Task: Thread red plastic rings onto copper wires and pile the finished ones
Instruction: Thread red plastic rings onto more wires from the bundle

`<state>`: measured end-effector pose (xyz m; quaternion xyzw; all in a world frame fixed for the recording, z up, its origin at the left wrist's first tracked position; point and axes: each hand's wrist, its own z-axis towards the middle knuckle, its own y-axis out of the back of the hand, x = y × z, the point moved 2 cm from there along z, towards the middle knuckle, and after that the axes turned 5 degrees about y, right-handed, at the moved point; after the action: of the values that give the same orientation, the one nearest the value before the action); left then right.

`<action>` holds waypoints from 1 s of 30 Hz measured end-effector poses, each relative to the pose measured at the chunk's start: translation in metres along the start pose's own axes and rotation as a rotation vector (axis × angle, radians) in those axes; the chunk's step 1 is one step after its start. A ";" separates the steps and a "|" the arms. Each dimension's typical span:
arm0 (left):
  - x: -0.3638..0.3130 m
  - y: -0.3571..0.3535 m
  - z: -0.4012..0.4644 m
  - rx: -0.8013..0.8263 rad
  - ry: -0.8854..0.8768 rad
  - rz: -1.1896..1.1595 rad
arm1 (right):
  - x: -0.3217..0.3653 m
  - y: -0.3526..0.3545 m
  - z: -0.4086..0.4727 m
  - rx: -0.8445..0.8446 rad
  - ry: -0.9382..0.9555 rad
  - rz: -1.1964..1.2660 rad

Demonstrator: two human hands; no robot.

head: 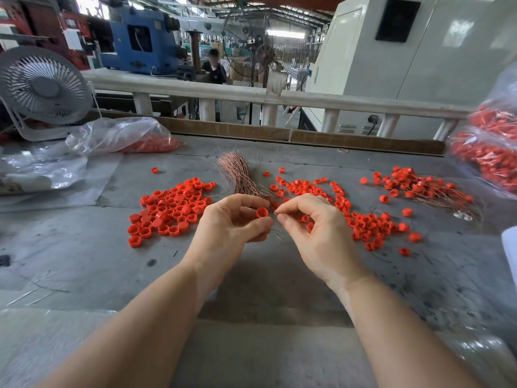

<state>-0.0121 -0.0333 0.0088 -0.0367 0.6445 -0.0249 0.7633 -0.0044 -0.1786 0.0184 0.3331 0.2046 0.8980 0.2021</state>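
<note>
Over the middle of the grey bench (84, 261), the left hand (229, 222) pinches one red ring (262, 212) between thumb and forefinger, its open side turned toward the right hand (313, 228). The right hand pinches a thin copper wire (282, 238) between thumb and forefinger, just at 3 o'clock of the ring; the wire's tail trails down below the fingers. Whether the wire tip is already inside the ring cannot be told.

At 12 o'clock of the hands lies a wire bundle (237, 172). At 9 o'clock sits a heap of loose rings (170, 211); at 3 o'clock another spread of rings (361, 219), some with wires. At 2 o'clock, well apart, lies a pile of threaded rings (419, 186) with wires fanning out. A clear bag (123, 135) with red pieces rests at 10 o'clock, near a white fan (44, 85). Bags of red parts (489, 152) stand at the right edge.
</note>
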 end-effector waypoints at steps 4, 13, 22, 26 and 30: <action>-0.001 -0.002 -0.002 0.030 0.015 -0.010 | 0.001 -0.002 -0.001 0.009 0.015 0.000; -0.003 -0.007 -0.006 0.084 0.051 -0.065 | -0.002 0.001 -0.001 -0.031 -0.005 -0.013; -0.001 -0.007 -0.006 -0.007 -0.013 0.127 | 0.002 0.000 -0.003 0.005 0.006 0.003; -0.003 -0.008 -0.007 0.038 -0.010 0.067 | 0.000 0.002 -0.003 -0.025 -0.017 0.012; -0.003 -0.009 -0.008 0.078 0.003 -0.010 | -0.002 0.003 -0.003 -0.057 -0.020 0.003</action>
<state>-0.0201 -0.0423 0.0109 -0.0102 0.6440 -0.0539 0.7630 -0.0054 -0.1826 0.0168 0.3365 0.1764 0.9004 0.2121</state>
